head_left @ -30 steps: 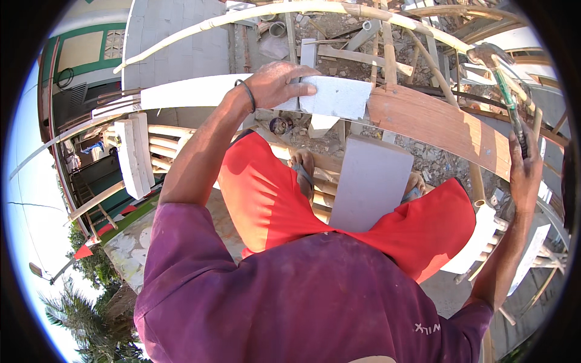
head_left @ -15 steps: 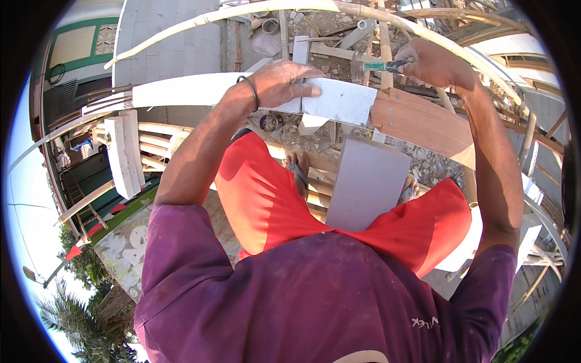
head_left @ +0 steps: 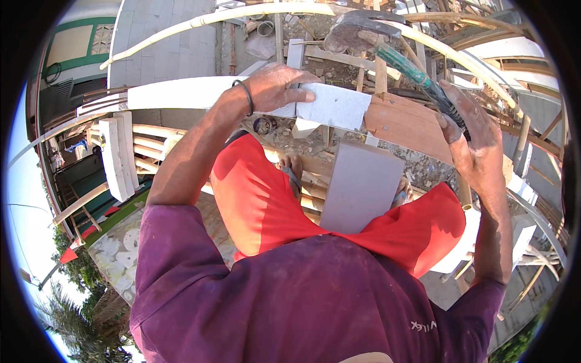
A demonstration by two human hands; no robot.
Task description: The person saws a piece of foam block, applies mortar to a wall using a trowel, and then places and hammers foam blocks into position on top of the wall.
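Note:
My left hand [head_left: 275, 89], with a dark band at its wrist, grips the top of a white block [head_left: 336, 106] with the thumb on the near side and the fingers over the top. This block ends a row of white wall blocks [head_left: 175, 94]. In my right hand [head_left: 475, 136] is a hammer [head_left: 402, 63] with a green and black handle. Its metal head is raised beyond the block, apart from it. A reddish-brown wooden board [head_left: 411, 127] meets the block's right end.
A loose grey block [head_left: 363, 187] lies between my legs on bamboo poles. Beyond the wall, a curved bamboo pole [head_left: 242, 13] crosses above rubble and timber scraps. Two upright white blocks [head_left: 118, 154] stand at left. Bamboo and wooden scaffolding [head_left: 532, 127] fills the right side.
The hammer has been lifted up from near the block's right end, and its head now looks larger. My right hand has drawn back toward me. My left hand keeps its place on the block.

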